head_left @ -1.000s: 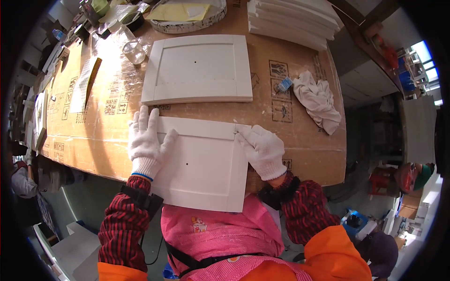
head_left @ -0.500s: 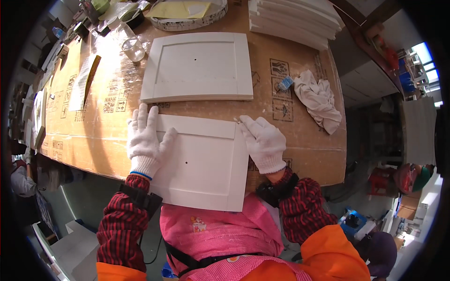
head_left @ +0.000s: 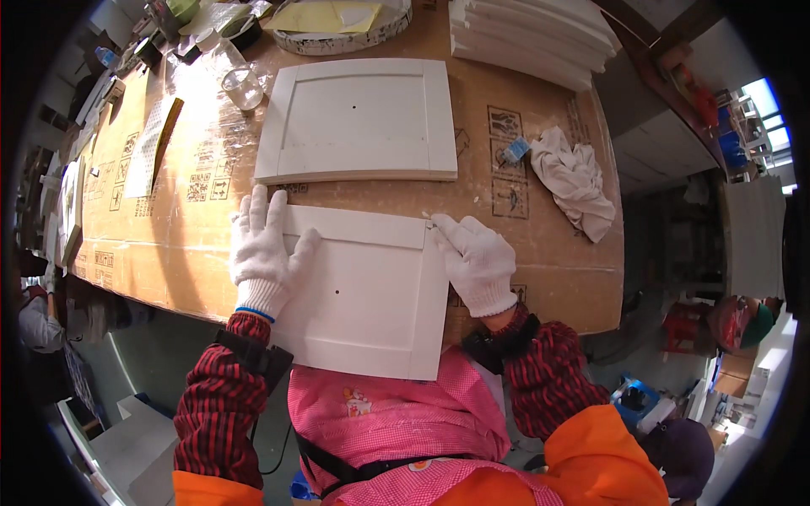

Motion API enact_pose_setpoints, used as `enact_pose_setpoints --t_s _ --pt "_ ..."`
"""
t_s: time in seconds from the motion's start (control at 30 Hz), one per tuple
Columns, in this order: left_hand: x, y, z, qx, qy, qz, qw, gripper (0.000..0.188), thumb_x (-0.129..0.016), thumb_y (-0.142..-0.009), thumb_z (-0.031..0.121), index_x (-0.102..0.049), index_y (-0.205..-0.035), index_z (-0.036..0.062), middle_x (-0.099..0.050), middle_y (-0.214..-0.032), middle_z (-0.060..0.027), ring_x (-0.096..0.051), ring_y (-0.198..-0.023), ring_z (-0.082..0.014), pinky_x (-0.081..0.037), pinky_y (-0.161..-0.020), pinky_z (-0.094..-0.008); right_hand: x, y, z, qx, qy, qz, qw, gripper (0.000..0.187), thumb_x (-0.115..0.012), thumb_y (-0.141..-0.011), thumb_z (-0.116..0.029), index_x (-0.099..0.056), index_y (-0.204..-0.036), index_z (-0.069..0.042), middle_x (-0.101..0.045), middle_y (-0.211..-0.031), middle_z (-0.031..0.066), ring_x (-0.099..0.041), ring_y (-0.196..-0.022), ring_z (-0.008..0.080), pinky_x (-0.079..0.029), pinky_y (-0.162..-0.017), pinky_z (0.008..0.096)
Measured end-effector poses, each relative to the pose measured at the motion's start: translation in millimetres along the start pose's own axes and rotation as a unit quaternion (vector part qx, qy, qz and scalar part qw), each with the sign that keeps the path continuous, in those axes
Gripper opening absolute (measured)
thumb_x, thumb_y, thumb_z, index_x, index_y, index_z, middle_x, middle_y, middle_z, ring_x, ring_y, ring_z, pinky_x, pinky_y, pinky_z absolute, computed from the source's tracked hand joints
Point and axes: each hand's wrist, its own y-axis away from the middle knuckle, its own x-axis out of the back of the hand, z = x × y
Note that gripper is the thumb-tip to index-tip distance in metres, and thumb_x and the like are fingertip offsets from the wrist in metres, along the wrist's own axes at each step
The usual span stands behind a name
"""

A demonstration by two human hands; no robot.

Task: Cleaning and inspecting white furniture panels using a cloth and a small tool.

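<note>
A white panel (head_left: 363, 278) with a raised border and a small dark hole lies at the table's near edge, its lower end against my pink apron. My left hand (head_left: 263, 244), in a white knit glove, rests flat over its left edge with the fingers stretched and the thumb apart. At the panel's upper right corner is my right hand (head_left: 477, 260), also gloved. Its thumb and fingers are pinched at the corner; anything between them is too small to make out. Just beyond lies a similar panel stack (head_left: 359, 118).
Cardboard (head_left: 557, 282) covers the table. A crumpled white cloth (head_left: 574, 181) and a small blue block (head_left: 514, 151) lie on the right. More white panels (head_left: 527, 38) are piled at the far right. A glass jar (head_left: 243, 89) and a round tray (head_left: 337, 40) stand at the far left and back.
My right fingertips have shifted slightly at the panel's upper right corner, the fingers bending closer together. My left hand and the panel have hardly moved.
</note>
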Motion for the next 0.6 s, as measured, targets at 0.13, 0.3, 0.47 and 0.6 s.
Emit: enact_pose_setpoints --t_s 0.13,0.3,0.47,0.6 --pt "2.8 0.9 1.3 -0.005 0.009 -0.003 1.0 0.082 -0.065 -0.097 0.052 -0.041 -0.16 0.0049 -0.026 -0.172 -0.0212 -0.021 -0.159 -0.0431 -0.019 -0.13 -0.0546 6.1 -3.0 -1.6 0.002 -0.003 -0.011 1.0 0.021 -0.077 -0.09 -0.02 -0.079 -0.111 -0.017 -0.064 -0.078 0.007 -0.067 -0.071 0.0291 -0.052 -0.062 0.04" --pt "1.4 -0.1 1.0 -0.001 0.003 -0.001 1.0 0.082 -0.065 -0.097 0.052 -0.041 -0.16 0.0053 -0.025 -0.172 -0.0212 -0.021 -0.159 -0.0429 -0.019 -0.131 -0.0541 4.9 -0.2 -1.9 0.001 -0.015 -0.006 1.0 0.019 -0.075 -0.091 -0.022 -0.077 -0.11 -0.019 -0.062 -0.077 0.0047 -0.067 -0.072 0.0276 -0.053 -0.062 0.0403" --pt "-2.6 -0.3 0.1 -0.008 0.008 0.008 1.0 0.082 -0.065 -0.097 0.052 -0.041 -0.16 0.0052 -0.025 -0.172 -0.0208 -0.021 -0.159 -0.0426 -0.019 -0.131 -0.0539 7.1 0.8 1.7 0.024 0.001 -0.008 1.0 0.018 -0.074 -0.092 -0.026 -0.074 -0.109 -0.02 -0.06 -0.077 0.0023 -0.067 -0.073 0.0253 -0.053 -0.062 0.04" --pt "-1.1 0.0 -1.3 -0.008 0.0 0.004 1.0 0.082 -0.065 -0.097 0.052 -0.041 -0.16 0.0054 -0.025 -0.172 -0.021 -0.021 -0.16 -0.0424 -0.018 -0.131 -0.0535 9.6 10.7 -1.7 0.03 -0.007 -0.029 0.999 0.021 -0.076 -0.09 -0.023 -0.077 -0.111 -0.02 -0.061 -0.076 0.0033 -0.066 -0.071 0.0256 -0.052 -0.061 0.0393"
